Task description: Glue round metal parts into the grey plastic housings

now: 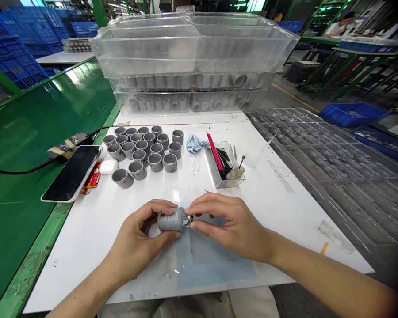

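Note:
My left hand [137,240] is closed around a small grey cylinder [170,219], a motor-like part lying sideways above a pale blue mat [212,260]. My right hand [227,223] pinches the cylinder's right end, where a small dark metal tip shows. Both hands hover over the near middle of the white board [285,207]. Behind them stands a cluster of several grey sleeves [142,150], open ends up, some with a red mark.
A clear box [215,170] holds a red pen and small tools. A blue cloth [195,143] lies beside it. A phone [72,172] and white earbud case [108,166] sit left. Stacked clear trays [192,57] stand behind; empty moulded trays [338,163] lie right.

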A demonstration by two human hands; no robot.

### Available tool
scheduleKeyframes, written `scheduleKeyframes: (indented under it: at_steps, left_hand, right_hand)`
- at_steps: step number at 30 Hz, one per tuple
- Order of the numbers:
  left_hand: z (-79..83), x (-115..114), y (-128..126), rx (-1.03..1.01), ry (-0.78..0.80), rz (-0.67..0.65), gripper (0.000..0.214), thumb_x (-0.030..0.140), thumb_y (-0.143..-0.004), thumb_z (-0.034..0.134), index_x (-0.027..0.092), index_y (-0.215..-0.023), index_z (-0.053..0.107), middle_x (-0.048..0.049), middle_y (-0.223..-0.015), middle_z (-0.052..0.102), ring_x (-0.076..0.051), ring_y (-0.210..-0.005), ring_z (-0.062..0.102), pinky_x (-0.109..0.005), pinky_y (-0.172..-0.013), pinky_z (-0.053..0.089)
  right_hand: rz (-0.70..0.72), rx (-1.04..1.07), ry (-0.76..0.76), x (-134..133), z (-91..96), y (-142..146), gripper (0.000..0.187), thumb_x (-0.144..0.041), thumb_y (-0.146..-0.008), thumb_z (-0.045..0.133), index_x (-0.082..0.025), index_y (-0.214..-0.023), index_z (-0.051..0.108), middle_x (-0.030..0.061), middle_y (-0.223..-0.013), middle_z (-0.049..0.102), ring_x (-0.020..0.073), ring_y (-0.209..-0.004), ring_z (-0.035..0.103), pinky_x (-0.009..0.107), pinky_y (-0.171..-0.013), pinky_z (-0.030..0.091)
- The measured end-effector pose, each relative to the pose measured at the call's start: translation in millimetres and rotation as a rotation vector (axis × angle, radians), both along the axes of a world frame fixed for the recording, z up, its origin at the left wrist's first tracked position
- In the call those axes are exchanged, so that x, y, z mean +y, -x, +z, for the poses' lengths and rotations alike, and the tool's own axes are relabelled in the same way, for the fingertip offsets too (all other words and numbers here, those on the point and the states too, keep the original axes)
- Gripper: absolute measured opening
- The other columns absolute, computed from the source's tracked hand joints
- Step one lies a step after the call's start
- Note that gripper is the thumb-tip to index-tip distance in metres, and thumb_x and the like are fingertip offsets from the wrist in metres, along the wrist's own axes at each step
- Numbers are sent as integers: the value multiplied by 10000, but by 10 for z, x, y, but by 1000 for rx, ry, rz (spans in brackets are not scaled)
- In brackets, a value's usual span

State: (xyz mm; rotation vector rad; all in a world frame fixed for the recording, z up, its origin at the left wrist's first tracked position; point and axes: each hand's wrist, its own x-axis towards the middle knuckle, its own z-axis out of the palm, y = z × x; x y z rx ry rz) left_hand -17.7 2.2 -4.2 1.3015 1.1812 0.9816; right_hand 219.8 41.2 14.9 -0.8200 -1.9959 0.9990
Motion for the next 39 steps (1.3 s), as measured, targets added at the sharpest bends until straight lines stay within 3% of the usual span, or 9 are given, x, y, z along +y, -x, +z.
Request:
scheduleKeyframes:
  at_steps: [5, 8, 12, 16, 21, 26, 32, 36, 39]
  left_hand:
    - [-10, 14, 19, -2, -17, 41, 324, 247, -789, 879, 330, -1074, 748, 9, -1225, 710, -207, -1178, 662, -325, -1031, 546]
    - [33, 5, 29, 100, -132, 27, 323, 316, -830, 856, 372, -1136, 767, -13, -1280, 640, -224, -1160, 642, -300, -901, 566]
    - [101, -39, 10, 214, -278, 2, 426, 350, -903, 786, 444, -1304, 679, -18, -1238, 599, -206, -1023, 631, -323, -824, 536]
    - [91, -86, -45, 195, -227, 30, 719, 351, -889, 803, 491, -1484, 424, 29, -1211, 676, -177, -963, 611, -319, -818, 506]
    - [42, -106, -106, 320, -257, -16, 662, 260, -892, 775, 448, -1434, 445, 46, -1265, 718, -163, -939, 625, -317, -793, 476]
    - [58, -115, -166, 350, -263, -26, 652, 237, -880, 748, 451, -1421, 454, 46, -1267, 735, -197, -1055, 667, -334, -823, 501]
    - [64, -121, -233, 218, -110, 21, 426, 308, -877, 736, 379, -1276, 605, 29, -1313, 708, -236, -1231, 625, -383, -1010, 467]
    - [72, -114, -218, 215, -42, 4, 364, 329, -858, 743, 363, -1209, 651, 27, -1265, 707, -264, -1213, 616, -409, -957, 452]
    - [87, -111, -207, 247, -40, -9, 372, 296, -855, 738, 385, -1205, 652, 48, -1238, 704, -249, -1163, 625, -402, -932, 448]
  right_hand:
    - [-127, -55, 166, 10, 75, -1, 128, -292, -889, 796, -222, -996, 780, 9, -972, 784, 153, -849, 698, 269, -717, 539]
    - [-188, -88, 277, -70, 144, 1, 129, -320, -904, 772, -235, -997, 799, 11, -972, 788, 162, -876, 700, 271, -731, 534]
    - [-163, 8, 741, -284, 164, -1, 412, -414, -944, 706, -199, -1295, 702, 41, -876, 790, 140, -672, 703, 226, -546, 509]
    - [-3, 150, 1199, -441, 146, 8, 589, -383, -966, 638, -167, -1498, 508, 61, -833, 794, 111, -468, 660, 161, -367, 402]
    - [-24, 249, 1337, -425, 141, 9, 506, -337, -953, 596, -151, -1424, 583, 40, -772, 773, 68, -378, 578, 142, -326, 351]
    - [-106, -2, 1045, -320, 203, -193, 602, -438, -978, 613, -146, -1488, 484, -13, -652, 696, 78, -405, 498, 172, -377, 343]
    - [-679, -116, 216, 2, 328, -608, 387, -505, -951, 657, -170, -1144, 655, -65, -575, 540, 104, -537, 460, 240, -556, 383]
    - [-729, -226, 100, 256, 325, -663, 434, -508, -916, 697, -198, -1216, 645, -75, -598, 537, 119, -556, 467, 260, -581, 380]
    - [-696, -303, 23, 363, 329, -626, 300, -479, -912, 697, -199, -1008, 746, -58, -580, 530, 115, -541, 449, 271, -561, 355]
